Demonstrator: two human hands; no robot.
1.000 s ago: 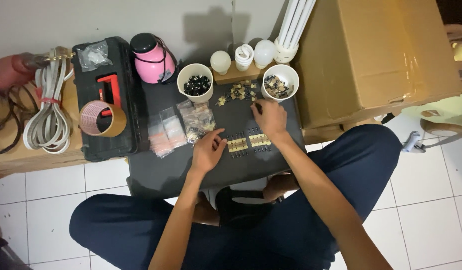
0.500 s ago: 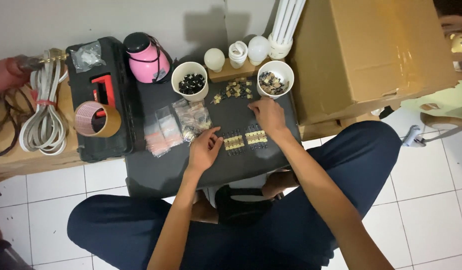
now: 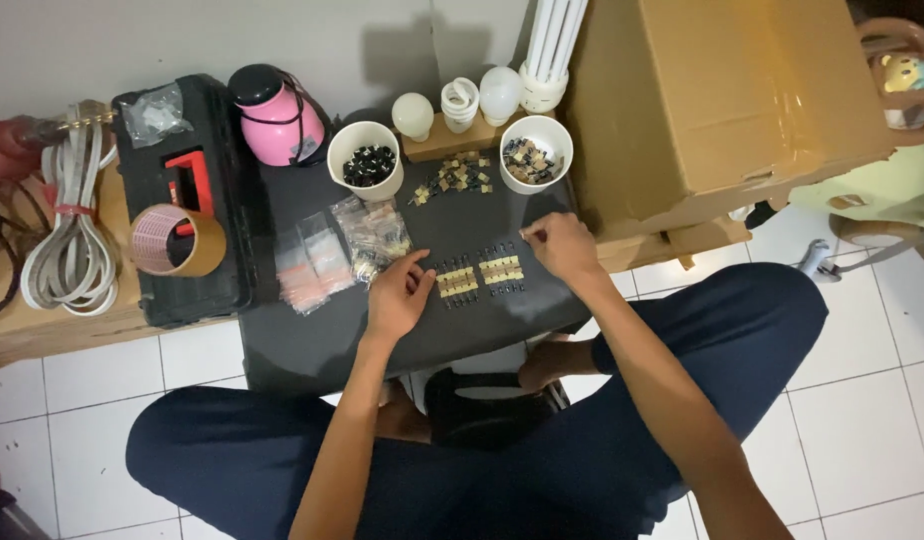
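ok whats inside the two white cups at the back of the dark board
The left white cup holds small black parts; the right white cup holds small yellowish and dark parts. Only the top layer shows in each; anything deeper is covered.

the right hand (image 3: 562, 245) has drawn back from the loose parts (image 3: 454, 180) between the cups and now sits with fingertips pinched just beside the right end of the yellow rows (image 3: 480, 275). the left hand (image 3: 397, 298) has edged closer, its fingertips now at the left end of the rows. the view has tipped down a little.
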